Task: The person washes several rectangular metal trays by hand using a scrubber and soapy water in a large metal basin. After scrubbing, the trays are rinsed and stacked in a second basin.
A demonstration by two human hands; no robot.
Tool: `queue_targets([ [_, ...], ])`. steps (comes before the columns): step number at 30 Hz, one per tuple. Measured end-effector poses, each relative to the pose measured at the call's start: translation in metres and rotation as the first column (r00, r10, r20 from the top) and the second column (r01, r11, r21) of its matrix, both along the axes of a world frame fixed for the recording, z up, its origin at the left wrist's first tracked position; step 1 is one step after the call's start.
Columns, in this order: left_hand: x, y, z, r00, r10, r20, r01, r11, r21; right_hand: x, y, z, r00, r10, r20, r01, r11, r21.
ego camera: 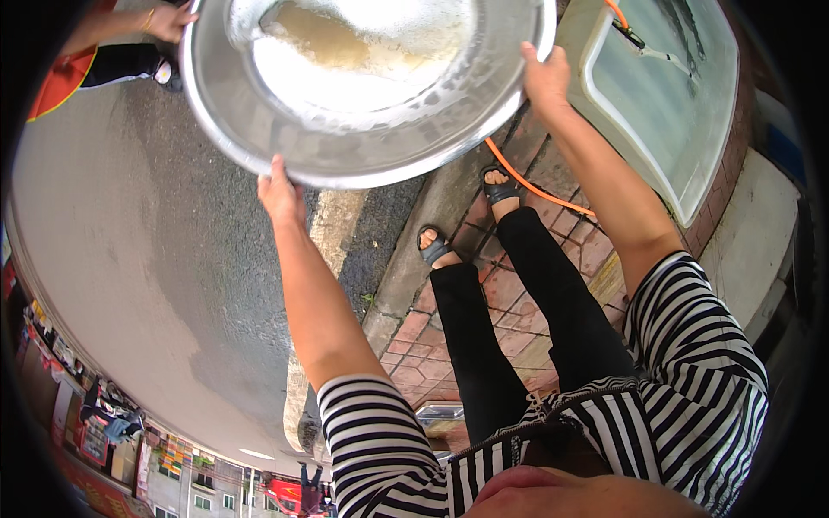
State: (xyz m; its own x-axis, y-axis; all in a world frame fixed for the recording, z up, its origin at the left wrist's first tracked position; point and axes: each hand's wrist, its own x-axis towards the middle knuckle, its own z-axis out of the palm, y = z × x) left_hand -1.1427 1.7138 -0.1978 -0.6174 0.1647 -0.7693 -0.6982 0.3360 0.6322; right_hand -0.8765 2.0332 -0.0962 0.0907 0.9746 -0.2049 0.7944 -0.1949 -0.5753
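Observation:
A large round stainless steel basin [304,139] is held up over the curb at the top of the view. My left hand [282,197] grips its near rim, thumb over the edge. My right hand [548,72] has hold of the rim on the right side. Another person's hand [173,22], with a bracelet at the wrist, touches the rim at the upper left. Inside the basin are wet marks and a light brown patch [324,39], partly lost in glare. Its far rim is cut off by the frame.
A pale plastic tub [586,68] of water stands at right, with dark long shapes in it that I cannot identify. An orange hose [518,178] crosses the red paving [505,285] by my feet. Beyond the curb [395,278] lies a partly wet road [214,259].

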Motion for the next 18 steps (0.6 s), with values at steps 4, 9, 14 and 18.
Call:
queue_targets([
  [4, -0.012, 0.03, -0.026, 0.987, -0.082, 0.137, 0.09, 0.995, -0.048, 0.01, -0.002, 0.009, 1.0, 0.022, -0.017, -0.021, 0.998, 0.053],
  [9, -0.04, 0.016, -0.022, 0.99, -0.044, 0.136, 0.065, 0.986, -0.151, 0.006, -0.016, -0.03, 0.993, 0.005, -0.114, -0.01, 0.999, -0.037],
  [14, -0.053, -0.033, 0.025, 0.998, -0.037, 0.053, 0.038, 0.999, -0.022, 0.005, -0.044, -0.09, 0.984, -0.1, -0.149, 0.063, 0.97, -0.235],
  [18, -0.051, -0.052, 0.077, 0.998, -0.016, -0.057, 0.015, 1.0, -0.014, 0.006, -0.074, -0.117, 0.971, -0.194, -0.137, 0.129, 0.916, -0.38],
])
